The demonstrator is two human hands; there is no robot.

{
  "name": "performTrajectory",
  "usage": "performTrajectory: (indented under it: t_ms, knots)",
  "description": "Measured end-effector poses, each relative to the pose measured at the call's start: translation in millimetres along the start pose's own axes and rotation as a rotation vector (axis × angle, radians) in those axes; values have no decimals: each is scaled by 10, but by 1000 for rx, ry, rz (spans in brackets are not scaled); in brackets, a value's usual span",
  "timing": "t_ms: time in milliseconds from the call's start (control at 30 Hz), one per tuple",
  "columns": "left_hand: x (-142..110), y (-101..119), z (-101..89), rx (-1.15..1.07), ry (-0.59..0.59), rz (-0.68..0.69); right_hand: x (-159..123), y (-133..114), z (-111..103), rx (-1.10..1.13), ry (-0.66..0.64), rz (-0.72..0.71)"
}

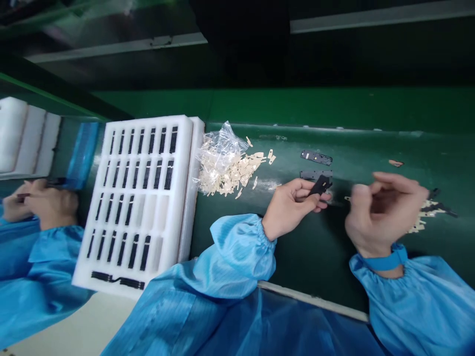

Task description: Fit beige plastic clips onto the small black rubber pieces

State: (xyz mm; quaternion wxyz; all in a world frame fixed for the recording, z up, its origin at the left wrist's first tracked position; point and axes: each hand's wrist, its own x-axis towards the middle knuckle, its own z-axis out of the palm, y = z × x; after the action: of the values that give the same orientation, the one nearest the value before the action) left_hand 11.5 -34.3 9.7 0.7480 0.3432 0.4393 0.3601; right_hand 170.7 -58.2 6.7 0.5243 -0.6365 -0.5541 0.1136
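Observation:
Between the thumb and fingers of my left hand [293, 205] is a small flat black plastic part [320, 185]. Two similar dark plates lie on the green bench just beyond it: an upper plate [316, 157] with small light marks, and a lower plate [309, 174] partly behind the held part. My right hand [386, 212] hovers to the right, its fingers curled and blurred by motion; whether anything is in them I cannot make out. Beside and partly behind it lies a small pile of cream and black pieces [432, 210].
A white foam tray [148, 123] with rows of black parts in its slots stands at left. Next to it, cream-coloured pieces [230, 178] spill from a clear plastic bag [224, 141]. A co-worker's hands [48, 202] are at far left, near a blue strip [82, 153].

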Motion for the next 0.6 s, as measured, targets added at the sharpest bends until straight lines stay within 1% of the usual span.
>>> performTrajectory:
  t_ms: [33, 67, 200, 300, 400, 533, 600]
  knots:
    - [-1, 11, -1, -4, -2, -6, -1, 15, -6, 63, 44, 33]
    - [0, 23, -2, -9, -1, -10, -6, 27, -9, 104, 60, 57]
    - [9, 67, -3, -16, 0, -19, -50, 57, 14, 114, 27, 95]
    - [8, 91, -2, 10, -8, 22, -64, 79, 28, 108, 4, 98]
    - [4, 90, -3, 80, -34, 49, -38, 86, 23, 43, -62, 55]
    - [2, 32, -13, 172, -60, 107, 8, 25, 18, 17, -243, 24]
    - [-4, -7, -21, 214, -51, 145, 11, -19, 29, 10, -271, -26]
